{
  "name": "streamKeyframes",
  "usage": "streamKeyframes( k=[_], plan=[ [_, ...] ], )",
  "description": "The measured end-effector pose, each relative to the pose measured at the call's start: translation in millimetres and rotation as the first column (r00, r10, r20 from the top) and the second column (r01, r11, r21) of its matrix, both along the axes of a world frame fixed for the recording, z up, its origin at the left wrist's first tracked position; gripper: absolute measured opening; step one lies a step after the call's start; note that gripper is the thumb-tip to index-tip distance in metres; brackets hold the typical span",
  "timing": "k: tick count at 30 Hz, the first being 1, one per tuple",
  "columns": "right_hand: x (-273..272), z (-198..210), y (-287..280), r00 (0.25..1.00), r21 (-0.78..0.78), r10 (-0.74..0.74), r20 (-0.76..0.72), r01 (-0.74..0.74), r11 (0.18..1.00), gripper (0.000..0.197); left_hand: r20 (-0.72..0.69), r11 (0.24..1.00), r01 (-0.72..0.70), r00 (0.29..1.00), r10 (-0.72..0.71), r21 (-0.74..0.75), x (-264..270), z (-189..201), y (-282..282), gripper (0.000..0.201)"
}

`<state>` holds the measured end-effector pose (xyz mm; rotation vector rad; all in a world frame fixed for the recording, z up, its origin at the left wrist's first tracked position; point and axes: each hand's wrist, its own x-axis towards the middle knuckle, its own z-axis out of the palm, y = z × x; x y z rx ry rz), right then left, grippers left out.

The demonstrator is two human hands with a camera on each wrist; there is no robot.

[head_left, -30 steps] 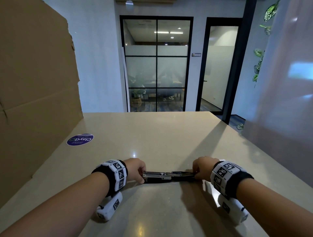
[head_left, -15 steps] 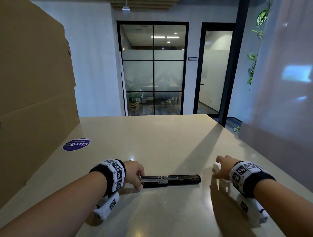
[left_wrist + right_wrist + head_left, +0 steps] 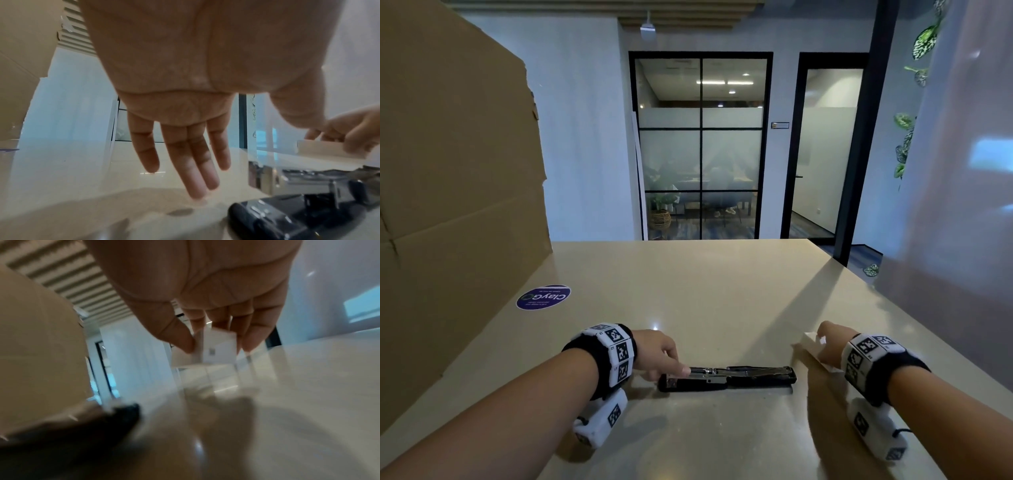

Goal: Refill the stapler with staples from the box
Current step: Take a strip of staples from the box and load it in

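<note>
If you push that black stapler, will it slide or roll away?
Probably slide: the stapler lies folded open, long and flat, on a glossy table. It looks stiff, with metal parts, so likely heavy for its size. The left hand touching one end suggests that it may shift.

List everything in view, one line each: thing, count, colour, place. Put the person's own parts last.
stapler: one, black and silver, lying opened out flat on the table between the hands.
staple box: one, white, at the right of the stapler.
table: one, beige, glossy.
sticker: one, round, purple, on the table at the far left.
cardboard sheet: one, brown, upright along the table's left edge.
left hand: thumb on the stapler's left end, fingers straight.
right hand: pinches the staple box.
</note>
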<state>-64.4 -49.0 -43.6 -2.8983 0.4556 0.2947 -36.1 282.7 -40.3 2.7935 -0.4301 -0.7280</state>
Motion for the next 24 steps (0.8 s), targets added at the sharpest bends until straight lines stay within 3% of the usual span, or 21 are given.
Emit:
streamKeyframes(
  k=[2,5,7,10,14,18,20,22,24],
  plan=[
    [6,4,10,0.996,0.073,0.010,0.084,-0.016,0.997,0.038,0.028,1.000,-0.006,1.000,0.006,-0.021,1,4,0,0.061],
    [15,13,32,0.980,0.151,0.101,0.173,-0.128,0.980,0.037,0.194,0.999,-0.001,0.981,0.008,-0.040,6,12,-4,0.056],
    [19,21,51,0.964,0.207,0.189,0.185,-0.226,0.952,0.037,0.263,0.992,-0.006,0.964,0.040,-0.130,10,17,-10,0.054],
    [23,29,82,0.931,0.286,0.300,0.208,-0.351,0.892,0.032,0.274,0.966,0.050,0.962,0.022,-0.253,12,25,-25,0.068],
    [28,30,115,0.894,0.288,0.355,0.273,-0.428,0.857,0.034,0.267,0.970,0.136,0.960,-0.079,-0.201,12,29,-50,0.078],
    [35,25,131,0.872,0.288,0.376,0.315,-0.465,0.837,0.029,0.297,0.985,0.101,0.953,-0.056,-0.138,16,22,-60,0.055],
    [35,22,133,0.866,0.296,0.380,0.324,-0.475,0.829,0.036,0.302,0.987,0.084,0.953,-0.041,-0.134,17,19,-59,0.044],
    [34,20,131,0.859,0.326,0.385,0.338,-0.491,0.808,0.042,0.298,0.988,0.073,0.954,-0.029,-0.139,19,17,-57,0.039],
    [34,19,128,0.839,0.336,0.399,0.369,-0.521,0.785,0.035,0.286,0.985,0.061,0.958,-0.013,-0.162,20,15,-54,0.040]
  ],
)
